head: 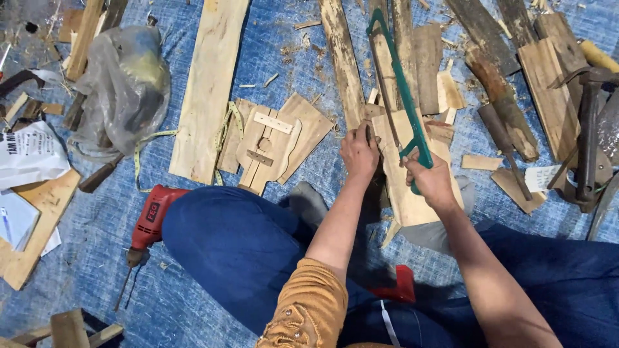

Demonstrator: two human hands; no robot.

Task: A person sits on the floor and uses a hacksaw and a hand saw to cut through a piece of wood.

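The right hand (431, 182) is clenched around the green hacksaw (400, 90); the left hand (359, 153) presses the pale board (406, 193) mid-floor. The blade could skid toward those close fingers.

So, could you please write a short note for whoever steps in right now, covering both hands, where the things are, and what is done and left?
Right hand: gripping the handle of the green-framed saw, blade set on the pale wood board.
Left hand: pressing down on the board's upper left edge to steady it.
Around: the red drill lies on the blue tarp by the left knee; a cut wooden shape with a measuring tape lies left of the board; a hammer lies to the right.
Done: saw is placed on the board.
Left: how far the cut has gone cannot be seen; the board remains in one piece.
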